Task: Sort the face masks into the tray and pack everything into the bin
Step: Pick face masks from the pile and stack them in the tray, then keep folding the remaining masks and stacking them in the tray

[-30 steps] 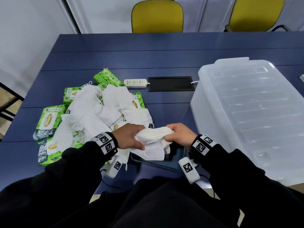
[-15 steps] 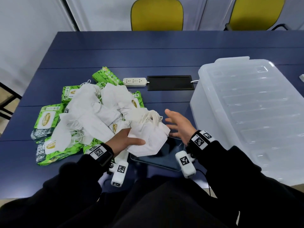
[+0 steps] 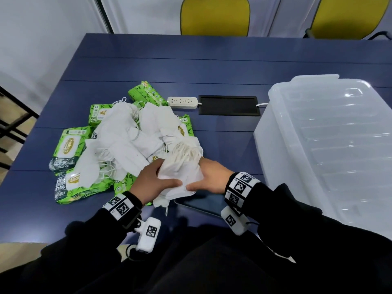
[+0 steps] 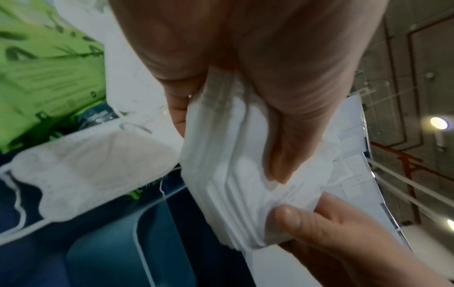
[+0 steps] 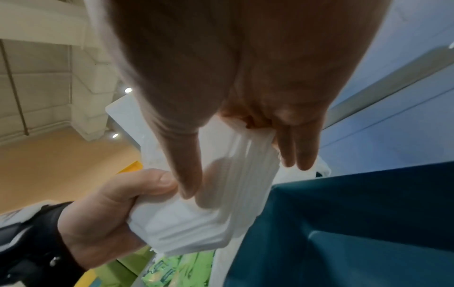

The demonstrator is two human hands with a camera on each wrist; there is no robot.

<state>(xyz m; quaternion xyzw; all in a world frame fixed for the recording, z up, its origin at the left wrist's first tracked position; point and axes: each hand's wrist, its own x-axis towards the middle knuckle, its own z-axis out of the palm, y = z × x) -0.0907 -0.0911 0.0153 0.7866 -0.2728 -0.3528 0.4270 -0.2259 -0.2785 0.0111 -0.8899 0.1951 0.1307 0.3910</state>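
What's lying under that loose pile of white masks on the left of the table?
Green wipe packs poke out from beneath the mask pile on most sides, resting on the blue table. How many more packs lie fully covered cannot be seen.

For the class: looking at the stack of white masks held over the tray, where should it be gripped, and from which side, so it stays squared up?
Grip the stack of masks across its thickness at the flat folded edges, one hand from each side, as the left hand and right hand do now. Thumbs lie on the top face with fingers beneath, which probably keeps the layers from fanning. Avoid the far end, where the loose ear loops bunch.
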